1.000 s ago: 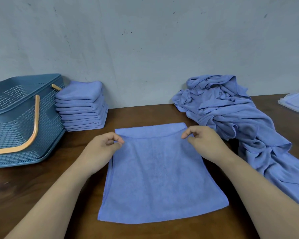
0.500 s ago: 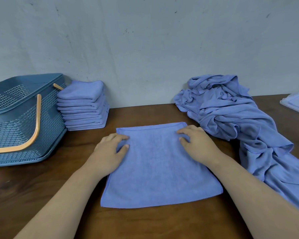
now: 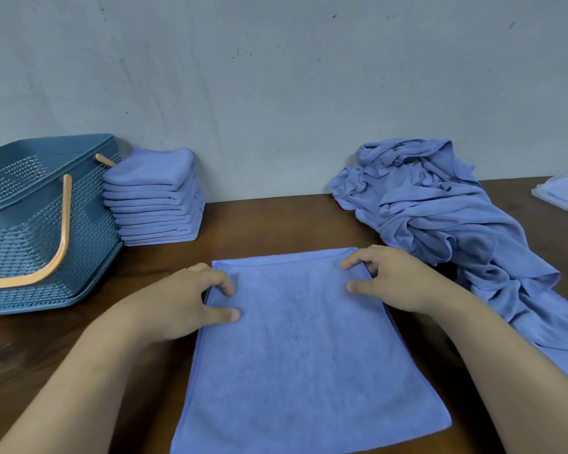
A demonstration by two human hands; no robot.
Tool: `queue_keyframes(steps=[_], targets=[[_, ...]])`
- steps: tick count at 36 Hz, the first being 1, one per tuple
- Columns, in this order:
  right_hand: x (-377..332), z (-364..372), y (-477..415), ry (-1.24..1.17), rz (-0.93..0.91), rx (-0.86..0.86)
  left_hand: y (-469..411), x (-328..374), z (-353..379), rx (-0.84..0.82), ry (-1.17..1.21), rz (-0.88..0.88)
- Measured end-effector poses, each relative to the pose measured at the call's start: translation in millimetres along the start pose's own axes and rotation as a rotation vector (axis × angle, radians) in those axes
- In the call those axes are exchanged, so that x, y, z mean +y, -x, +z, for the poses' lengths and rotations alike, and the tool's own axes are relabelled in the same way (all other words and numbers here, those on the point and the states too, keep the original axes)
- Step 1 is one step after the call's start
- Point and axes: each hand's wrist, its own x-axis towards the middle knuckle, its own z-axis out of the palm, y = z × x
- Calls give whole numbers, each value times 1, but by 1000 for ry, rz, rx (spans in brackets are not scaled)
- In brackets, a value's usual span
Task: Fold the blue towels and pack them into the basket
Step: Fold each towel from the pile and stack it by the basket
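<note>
A blue towel (image 3: 302,348) lies flat on the brown table in front of me. My left hand (image 3: 184,303) rests on its left edge near the far corner, bent fingertips and thumb on the cloth. My right hand (image 3: 394,280) sits at the far right corner the same way, fingertips and thumb touching the top of the towel. Neither hand lifts the cloth. A dark blue basket (image 3: 30,224) with an orange handle stands at the far left. A stack of folded blue towels (image 3: 154,198) sits beside it against the wall.
A crumpled heap of unfolded blue towels (image 3: 440,217) spreads along the right side, trailing toward the table's front edge. A clear packet with blue cloth (image 3: 564,194) lies at the far right. A grey wall closes off the back of the table.
The hands first pinched the far corners, then laid the towel down and pressed it flat. Since then they have slid outward to the towel's side edges with fingers bent.
</note>
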Motion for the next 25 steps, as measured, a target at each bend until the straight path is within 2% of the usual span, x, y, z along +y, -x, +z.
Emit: queue_keyframes(steps=[5, 10, 14, 16, 20, 25], targets=[[-3, 14, -5, -114, 15, 171, -12, 4, 13, 291, 184, -22], [1, 16, -9, -137, -1, 258, -19, -2, 19, 442, 324, -10], [-1, 13, -11, -216, -31, 428, -23, -3, 14, 625, 489, 4], [-5, 16, -12, -159, -44, 409, -27, -6, 18, 628, 457, -8], [0, 25, -13, 122, -47, 222, -31, -15, 33, 443, 143, -4], [3, 27, -13, 171, -34, 197, -33, -19, 33, 419, 77, -4]])
